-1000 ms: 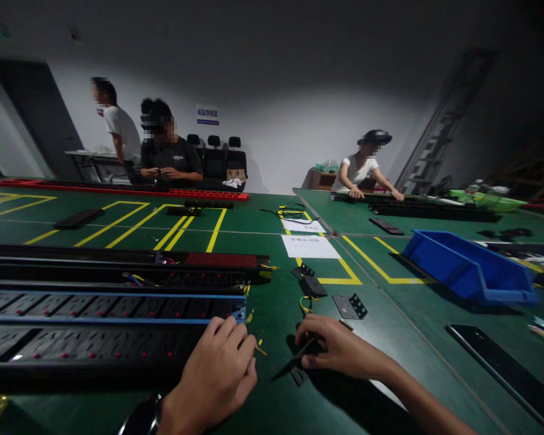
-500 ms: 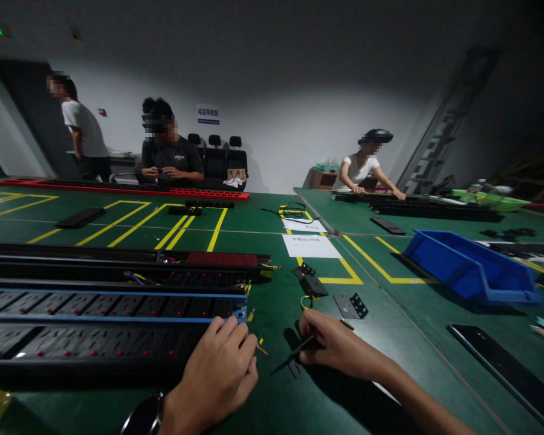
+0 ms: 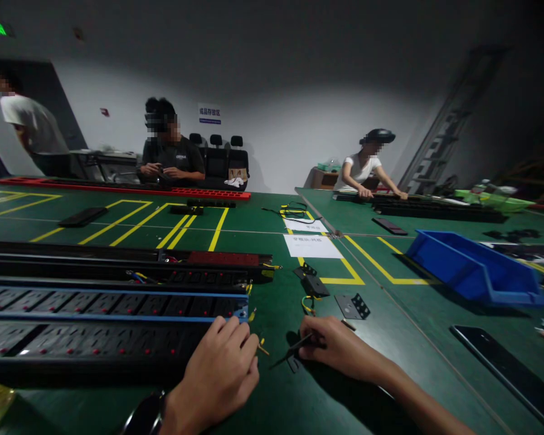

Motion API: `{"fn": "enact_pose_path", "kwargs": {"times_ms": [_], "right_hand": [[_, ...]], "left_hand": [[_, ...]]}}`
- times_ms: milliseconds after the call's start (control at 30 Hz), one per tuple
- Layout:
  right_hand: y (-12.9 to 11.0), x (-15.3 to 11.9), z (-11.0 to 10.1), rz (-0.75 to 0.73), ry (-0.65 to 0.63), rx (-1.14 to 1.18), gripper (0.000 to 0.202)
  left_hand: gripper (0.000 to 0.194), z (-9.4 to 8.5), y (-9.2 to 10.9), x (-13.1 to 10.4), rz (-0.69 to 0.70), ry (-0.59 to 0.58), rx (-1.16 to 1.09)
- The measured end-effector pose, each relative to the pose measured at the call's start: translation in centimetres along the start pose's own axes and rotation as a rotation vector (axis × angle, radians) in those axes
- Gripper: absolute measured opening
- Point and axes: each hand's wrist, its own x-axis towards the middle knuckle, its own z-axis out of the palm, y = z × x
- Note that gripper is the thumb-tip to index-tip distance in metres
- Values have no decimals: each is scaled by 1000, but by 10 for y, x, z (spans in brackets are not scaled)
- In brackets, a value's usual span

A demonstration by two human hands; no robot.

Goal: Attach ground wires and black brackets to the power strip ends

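My left hand point(image 3: 226, 362) is curled over the right end of a black power strip point(image 3: 95, 341) with a row of sockets and small red parts. A short yellow wire end point(image 3: 263, 347) pokes out beside its fingers. Between the fingers of my right hand point(image 3: 333, 345) is a thin dark pointed tool point(image 3: 284, 357), its tip aimed left and down; its exact kind is unclear. Under that hand a small dark slotted piece point(image 3: 294, 364) lies on the table. Beyond it are a black bracket with holes point(image 3: 352, 306) and a black end piece point(image 3: 315, 285) with yellow-green wire.
A blue-edged socket strip point(image 3: 118, 305) and more black strips lie behind. To the right are a blue bin point(image 3: 474, 266) and a dark phone-like slab point(image 3: 503, 368). White paper labels point(image 3: 312, 246) lie on the green table. Two co-workers sit across it; another person stands far left.
Both hands keep almost the same pose, the tool's tip having shifted very slightly. At the far left, the standing person has moved further left. The whole view has drifted a little.
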Motion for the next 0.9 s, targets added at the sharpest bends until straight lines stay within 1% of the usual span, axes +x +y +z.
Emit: {"fn": "enact_pose_path", "kwargs": {"times_ms": [167, 333, 467, 567, 733, 900], "right_hand": [[-2, -1, -2, -41, 4, 11, 7], [1, 0, 0, -41, 27, 23, 6], [0, 2, 4, -53, 53, -32, 6], [-4, 2, 10, -88, 66, -65, 10], [-11, 4, 29, -138, 61, -86, 19], [-20, 17, 37, -169, 41, -147, 22]], "left_hand": [[8, 0, 0, 0, -3, -3, -4], [8, -1, 0, 1, -1, -1, -9], [5, -3, 2, 1, -6, 1, -13], [3, -4, 3, 0, -15, -3, -12], [6, -1, 2, 0, -17, 2, -4], [8, 0, 2, 0, -1, -62, 23]]}}
